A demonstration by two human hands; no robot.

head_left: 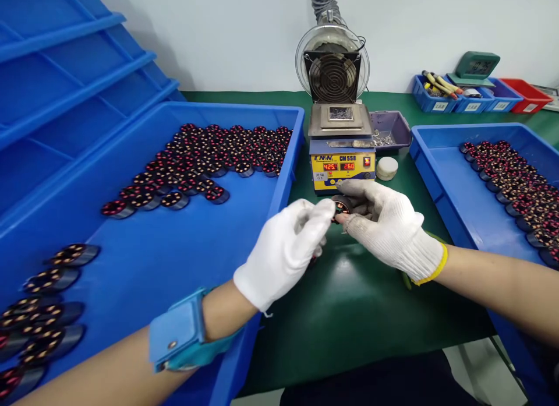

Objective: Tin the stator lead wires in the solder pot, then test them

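Observation:
My right hand [384, 222], in a white knit glove with a yellow cuff and greyed fingers, grips a black round motor stator [342, 207] with copper-coloured windings. A bare thumb tip shows at the glove's end. My left hand [290, 246], in a smooth white glove, is closed in a pinch at the stator's left edge. Beneath its fingers a small dark and reddish bit shows, too hidden to name. Both hands are in front of a yellow and blue solder pot [343, 161] with lit red digits, its square molten bath [340, 113] on top.
Blue trays [236, 219] [441, 184] with many stators flank the hands. More blue trays [65, 62] lean at left. A fume fan [334, 77] stands behind the pot. A purple bin [404, 139], a round white container [386, 168], small bins [437, 105] and a clock [477, 65] stand farther right.

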